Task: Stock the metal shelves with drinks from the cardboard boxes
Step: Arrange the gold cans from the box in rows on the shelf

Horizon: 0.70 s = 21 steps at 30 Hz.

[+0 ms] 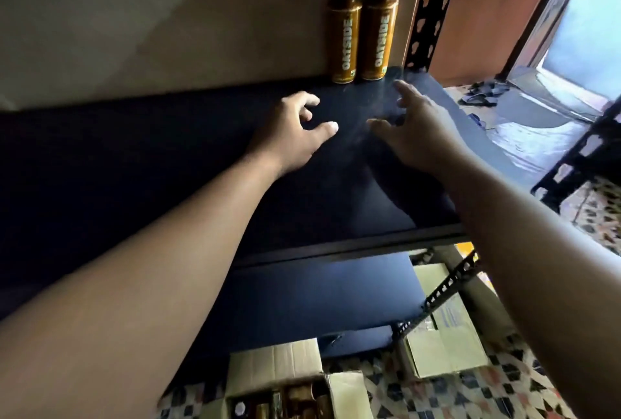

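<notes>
The top shelf (168,156) of the metal rack serves as the reference surface; all positions below are given relative to it.

1. Left hand (295,129). It hovers above the shelf's middle, palm down, fingers spread and curled. It grips nothing.

2. Bottles (364,25). Count: two. Both are brown, labelled OATSIDE, with dark caps. They stand upright at the shelf's back edge, touching each other and close to the wall (134,15), near the right rear upright (426,15). This placement probably starts a row from the back corner, leaving the front of the shelf free for further stock.

3. Right hand (416,129). It hovers above the right part of the shelf, just in front of the bottles, fingers open and blurred. It holds nothing. Both hands lie near the two bottles and apart from them, which is consistent with a release just completed, though that is a judgement.

4. Supply. Count: two cardboard boxes in view, both on the patterned floor (487,395) below the shelf's front edge. The open box (279,365) contains more drinks; their number cannot be read. The second box (447,338) lies to its right, beside a lower rack upright; its contents cannot be seen.

5. Status. Most of the shelf is bare, so stocking appears to be at an early stage.
</notes>
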{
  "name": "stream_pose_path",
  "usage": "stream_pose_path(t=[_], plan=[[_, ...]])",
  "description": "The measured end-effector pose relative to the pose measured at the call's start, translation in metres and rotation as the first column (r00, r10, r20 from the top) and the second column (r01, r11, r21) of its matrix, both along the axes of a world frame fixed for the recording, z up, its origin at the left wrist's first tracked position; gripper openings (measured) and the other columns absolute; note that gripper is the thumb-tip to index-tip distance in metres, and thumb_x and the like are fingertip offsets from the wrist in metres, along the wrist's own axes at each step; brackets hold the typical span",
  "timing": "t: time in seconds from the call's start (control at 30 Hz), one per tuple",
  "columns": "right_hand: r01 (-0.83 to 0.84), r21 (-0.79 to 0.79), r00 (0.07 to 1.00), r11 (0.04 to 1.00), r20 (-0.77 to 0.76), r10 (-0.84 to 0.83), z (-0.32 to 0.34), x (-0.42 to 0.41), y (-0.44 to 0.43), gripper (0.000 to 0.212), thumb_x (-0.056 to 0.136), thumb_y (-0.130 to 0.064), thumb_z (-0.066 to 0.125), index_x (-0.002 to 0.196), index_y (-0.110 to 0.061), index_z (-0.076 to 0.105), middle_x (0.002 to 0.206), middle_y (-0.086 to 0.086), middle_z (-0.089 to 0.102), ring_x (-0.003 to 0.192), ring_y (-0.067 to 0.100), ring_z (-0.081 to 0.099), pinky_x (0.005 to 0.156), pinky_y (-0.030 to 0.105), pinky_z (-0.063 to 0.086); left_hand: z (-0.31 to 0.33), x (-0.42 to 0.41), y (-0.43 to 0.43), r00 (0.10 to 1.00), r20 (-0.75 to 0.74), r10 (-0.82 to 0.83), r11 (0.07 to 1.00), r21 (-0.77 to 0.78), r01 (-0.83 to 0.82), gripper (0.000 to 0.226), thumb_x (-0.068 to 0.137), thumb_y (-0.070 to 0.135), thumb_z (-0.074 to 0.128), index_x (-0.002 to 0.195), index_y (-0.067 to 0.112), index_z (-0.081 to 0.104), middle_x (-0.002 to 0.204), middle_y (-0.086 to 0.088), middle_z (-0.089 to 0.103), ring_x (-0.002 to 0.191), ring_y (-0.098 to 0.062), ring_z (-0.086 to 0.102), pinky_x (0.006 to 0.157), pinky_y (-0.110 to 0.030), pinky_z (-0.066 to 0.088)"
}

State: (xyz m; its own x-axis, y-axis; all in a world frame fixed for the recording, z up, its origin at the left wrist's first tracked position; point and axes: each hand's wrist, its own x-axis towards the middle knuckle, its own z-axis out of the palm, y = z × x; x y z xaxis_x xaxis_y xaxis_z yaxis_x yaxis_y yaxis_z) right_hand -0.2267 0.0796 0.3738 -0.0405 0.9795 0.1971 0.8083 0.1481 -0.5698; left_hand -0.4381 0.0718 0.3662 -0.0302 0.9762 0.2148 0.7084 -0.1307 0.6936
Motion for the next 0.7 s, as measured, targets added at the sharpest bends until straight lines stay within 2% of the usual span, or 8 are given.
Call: stream_pose_path(t=[0.1,0.27,0.33,0.47,0.53,0.6,0.63,0.7], plan=[[-0.040,-0.008,0.995,0.999,0.086,0.041,-0.003,-0.005,-0.044,0.072,0.092,-0.051,0.068,0.154,-0.021,0.045,0.146,0.011,0.056,0.135,0.033,0.051,0.110,0.039,0.040,0.004,-0.002,-0.045,0.996,-0.076,-0.042,0.999,0.006,0.042,0.048,0.086,0.043,0.077,0.127,0.021,0.064,0.111,0.001,0.066,0.104,-0.017,0.061,0.093,-0.032,0.049],[-0.098,0.050,0.978,0.994,0.190,0.087,-0.011,-0.018,-0.111,0.051,0.095,-0.054,0.058,0.132,-0.020,0.064,0.137,0.009,0.061,0.129,0.032,0.053,0.104,0.040,0.042,0.005,-0.005,-0.114,0.973,-0.194,-0.124,0.990,0.040,0.134,0.047,0.088,0.044,0.074,0.128,0.022,0.065,0.119,0.004,0.064,0.110,-0.010,0.058,0.086,-0.019,0.039],[-0.120,0.127,0.979,0.985,0.178,0.097,-0.020,-0.026,-0.135,0.050,0.094,-0.056,0.049,0.124,-0.021,0.069,0.133,0.006,0.063,0.129,0.030,0.053,0.108,0.042,0.041,0.001,-0.007,-0.136,0.966,-0.209,-0.152,0.984,0.059,0.168,0.044,0.089,0.043,0.072,0.127,0.021,0.065,0.119,0.004,0.062,0.109,-0.008,0.056,0.085,-0.018,0.037],[-0.086,0.270,0.991,0.959,0.125,0.053,-0.051,-0.043,-0.178,0.055,0.095,-0.051,0.048,0.137,-0.020,0.063,0.147,0.006,0.055,0.144,0.029,0.040,0.122,0.048,0.023,-0.023,-0.017,-0.185,0.936,-0.312,-0.161,0.948,0.213,0.235,0.042,0.089,0.039,0.067,0.124,0.015,0.067,0.124,-0.003,0.063,0.117,-0.021,0.057,0.100,-0.035,0.043],[-0.095,0.324,0.994,0.941,0.088,0.070,-0.071,-0.050,-0.199,0.061,0.096,-0.047,0.051,0.148,-0.015,0.053,0.157,0.011,0.044,0.153,0.033,0.027,0.124,0.052,0.020,-0.046,-0.022,-0.208,0.907,-0.412,-0.082,0.919,0.321,0.228,0.045,0.091,0.036,0.065,0.128,0.011,0.066,0.138,-0.009,0.059,0.132,-0.028,0.051,0.113,-0.045,0.035],[-0.125,0.362,0.992,0.924,0.038,0.119,-0.092,-0.054,-0.220,0.059,0.097,-0.043,0.054,0.148,-0.013,0.052,0.164,0.015,0.033,0.155,0.037,0.019,0.124,0.051,0.023,-0.072,-0.024,-0.233,0.904,-0.428,-0.028,0.906,0.371,0.204,0.043,0.094,0.032,0.064,0.129,0.008,0.065,0.147,-0.015,0.051,0.143,-0.032,0.040,0.120,-0.048,0.028],[-0.144,0.356,0.989,0.923,0.013,0.148,-0.101,-0.056,-0.230,0.055,0.097,-0.041,0.055,0.145,-0.013,0.056,0.164,0.016,0.032,0.155,0.038,0.021,0.124,0.049,0.025,-0.086,-0.026,-0.245,0.915,-0.404,-0.014,0.905,0.384,0.183,0.041,0.095,0.030,0.064,0.128,0.007,0.065,0.146,-0.016,0.052,0.142,-0.033,0.040,0.119,-0.046,0.031],[-0.202,0.236,0.976,0.951,-0.027,0.214,-0.121,-0.057,-0.247,0.049,0.098,-0.043,0.055,0.140,-0.017,0.061,0.157,0.012,0.044,0.147,0.033,0.038,0.116,0.042,0.036,-0.113,-0.030,-0.272,0.945,-0.327,0.004,0.932,0.344,0.115,0.041,0.095,0.029,0.064,0.128,0.006,0.066,0.136,-0.014,0.058,0.133,-0.031,0.048,0.111,-0.044,0.042]])
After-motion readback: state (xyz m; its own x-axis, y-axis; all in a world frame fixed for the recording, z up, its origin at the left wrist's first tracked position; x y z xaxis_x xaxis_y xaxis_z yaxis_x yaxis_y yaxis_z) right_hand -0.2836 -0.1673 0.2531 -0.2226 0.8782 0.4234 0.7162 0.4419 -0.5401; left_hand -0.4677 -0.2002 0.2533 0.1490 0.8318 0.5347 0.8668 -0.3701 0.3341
